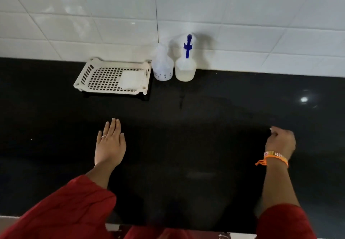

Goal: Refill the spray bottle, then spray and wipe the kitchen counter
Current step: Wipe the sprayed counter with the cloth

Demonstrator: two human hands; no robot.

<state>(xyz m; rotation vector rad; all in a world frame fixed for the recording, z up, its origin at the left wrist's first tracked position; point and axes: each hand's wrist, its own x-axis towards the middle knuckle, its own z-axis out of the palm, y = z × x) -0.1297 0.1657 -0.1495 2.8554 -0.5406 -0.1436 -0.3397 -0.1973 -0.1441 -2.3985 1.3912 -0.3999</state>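
The right hand (280, 141) is curled, its fingers hidden, so I cannot tell its grip. The left hand (110, 145) lies flat and open on the black counter (186, 145), holding nothing. At 12 o'clock the spray bottle (185, 66) stands against the wall, touching a blurred second bottle (162, 66); the white tray (113, 78) is at 11 o'clock.

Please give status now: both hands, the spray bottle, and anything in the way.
Left hand open, flat over the black counter, empty. Right hand loosely curled, empty. Spray bottle upright at the wall beside a second bottle, untouched. Nothing in the way.
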